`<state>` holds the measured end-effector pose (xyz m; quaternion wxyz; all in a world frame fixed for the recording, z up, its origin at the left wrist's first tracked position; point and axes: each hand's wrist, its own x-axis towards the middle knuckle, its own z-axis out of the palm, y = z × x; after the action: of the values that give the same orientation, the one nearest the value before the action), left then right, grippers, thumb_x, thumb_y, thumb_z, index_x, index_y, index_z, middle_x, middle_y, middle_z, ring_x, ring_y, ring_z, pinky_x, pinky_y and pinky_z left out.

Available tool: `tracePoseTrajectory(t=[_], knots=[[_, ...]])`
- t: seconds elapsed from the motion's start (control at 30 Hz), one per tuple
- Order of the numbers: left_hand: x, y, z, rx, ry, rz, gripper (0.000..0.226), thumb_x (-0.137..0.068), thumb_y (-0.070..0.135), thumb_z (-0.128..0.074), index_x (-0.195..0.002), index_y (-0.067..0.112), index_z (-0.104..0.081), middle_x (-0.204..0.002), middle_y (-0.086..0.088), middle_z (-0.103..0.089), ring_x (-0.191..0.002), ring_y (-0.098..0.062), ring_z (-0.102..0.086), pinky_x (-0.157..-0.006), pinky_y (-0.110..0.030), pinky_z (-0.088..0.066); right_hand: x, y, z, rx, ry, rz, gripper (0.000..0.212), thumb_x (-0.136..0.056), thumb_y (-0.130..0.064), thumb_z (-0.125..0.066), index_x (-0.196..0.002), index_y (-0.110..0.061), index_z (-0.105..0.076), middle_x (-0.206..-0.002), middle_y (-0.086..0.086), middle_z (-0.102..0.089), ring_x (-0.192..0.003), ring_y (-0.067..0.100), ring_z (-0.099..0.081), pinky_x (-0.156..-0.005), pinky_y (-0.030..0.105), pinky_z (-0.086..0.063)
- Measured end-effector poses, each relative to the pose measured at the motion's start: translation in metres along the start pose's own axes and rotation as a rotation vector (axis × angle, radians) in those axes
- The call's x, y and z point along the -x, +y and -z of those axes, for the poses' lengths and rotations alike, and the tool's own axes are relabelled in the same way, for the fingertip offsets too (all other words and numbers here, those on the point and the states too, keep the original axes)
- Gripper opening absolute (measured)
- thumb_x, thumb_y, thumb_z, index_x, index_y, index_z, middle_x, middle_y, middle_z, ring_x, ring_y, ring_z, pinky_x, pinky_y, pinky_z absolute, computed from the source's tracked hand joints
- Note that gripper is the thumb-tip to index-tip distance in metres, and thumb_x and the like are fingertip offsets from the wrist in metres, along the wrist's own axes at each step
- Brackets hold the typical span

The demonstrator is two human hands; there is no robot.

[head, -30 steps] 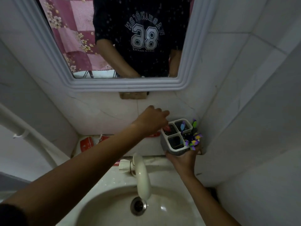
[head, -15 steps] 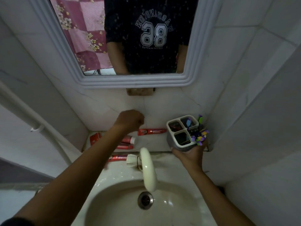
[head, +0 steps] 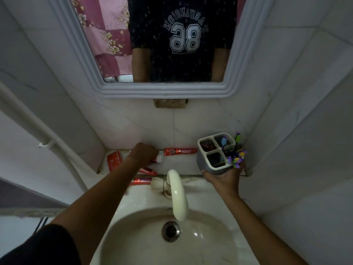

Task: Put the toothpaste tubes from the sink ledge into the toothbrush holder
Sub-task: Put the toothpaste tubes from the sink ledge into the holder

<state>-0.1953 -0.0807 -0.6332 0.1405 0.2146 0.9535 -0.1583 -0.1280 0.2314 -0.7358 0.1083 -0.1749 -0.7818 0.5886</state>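
My right hand (head: 224,177) holds the grey toothbrush holder (head: 215,153) with white compartments at the ledge's right end; one compartment holds something red, another a blue item. My left hand (head: 142,153) is closed over a red toothpaste tube with a white cap (head: 159,158) lying on the sink ledge (head: 183,164). A long red tube (head: 180,151) lies against the wall between my hands. Another red tube (head: 147,170) lies below my left hand, and a further one (head: 140,181) rests beside the tap's base. A red pack (head: 114,161) sits at the ledge's left end.
A cream tap (head: 176,194) arches over the basin (head: 133,236) with its drain (head: 170,231). Purple and yellow artificial flowers (head: 237,156) stick to the holder's right side. A mirror (head: 172,44) hangs above. Tiled walls close in on both sides; a white pipe (head: 44,142) runs at left.
My left hand left the holder, moved left and down to the ledge, and closed on a tube. The camera tilted, bringing more of the ledge and basin into view. The holder stays in my right hand.
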Motion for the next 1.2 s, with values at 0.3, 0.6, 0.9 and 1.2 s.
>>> tracePoseTrajectory(t=[0.3, 0.6, 0.9, 1.2], knots=[[0.034, 0.037, 0.12, 0.023, 0.333, -0.128, 0.069, -0.093, 0.035, -0.052, -0.152, 0.029, -0.018, -0.136, -0.007, -0.042, -0.108, -0.026, -0.055, -0.07, -0.032, -0.038, 0.018, -0.038, 0.0, -0.025, 0.018, 0.084, 0.127, -0.048, -0.007, -0.1, -0.154, 0.003, -0.03, -0.152, 0.019, -0.054, -0.137, 0.026, -0.061, -0.114, 0.028, -0.052], [-0.021, 0.108, 0.201, -0.244, 0.389, -0.328, 0.024, -0.095, 0.025, -0.046, -0.114, 0.011, -0.053, -0.11, -0.01, -0.061, -0.094, -0.031, -0.062, -0.076, -0.04, -0.045, 0.018, -0.039, -0.002, -0.129, -0.06, 0.08, 0.131, -0.05, 0.006, -0.102, -0.158, 0.004, -0.028, -0.154, 0.015, -0.051, -0.134, 0.015, -0.058, -0.096, -0.005, -0.044], [-0.065, 0.112, 0.175, -0.563, 0.712, -0.672, 0.027, -0.077, 0.011, -0.061, -0.099, 0.023, -0.071, -0.102, -0.001, -0.072, -0.105, -0.026, -0.066, -0.097, -0.044, -0.046, 0.015, -0.035, 0.003, -0.042, -0.015, 0.096, 0.126, -0.046, -0.018, -0.103, -0.152, -0.017, -0.034, -0.149, 0.007, -0.056, -0.135, 0.017, -0.062, -0.116, 0.039, -0.053], [0.011, 0.012, 0.082, -0.053, 0.752, -0.258, 0.024, -0.076, 0.008, -0.07, -0.099, 0.014, -0.068, -0.107, -0.011, -0.07, -0.087, -0.031, -0.068, -0.07, -0.038, -0.049, 0.017, -0.04, -0.002, -0.21, -0.061, 0.094, 0.112, -0.046, 0.021, -0.098, -0.14, 0.007, -0.037, -0.135, 0.014, -0.06, -0.104, -0.025, -0.064, -0.089, -0.001, -0.05]])
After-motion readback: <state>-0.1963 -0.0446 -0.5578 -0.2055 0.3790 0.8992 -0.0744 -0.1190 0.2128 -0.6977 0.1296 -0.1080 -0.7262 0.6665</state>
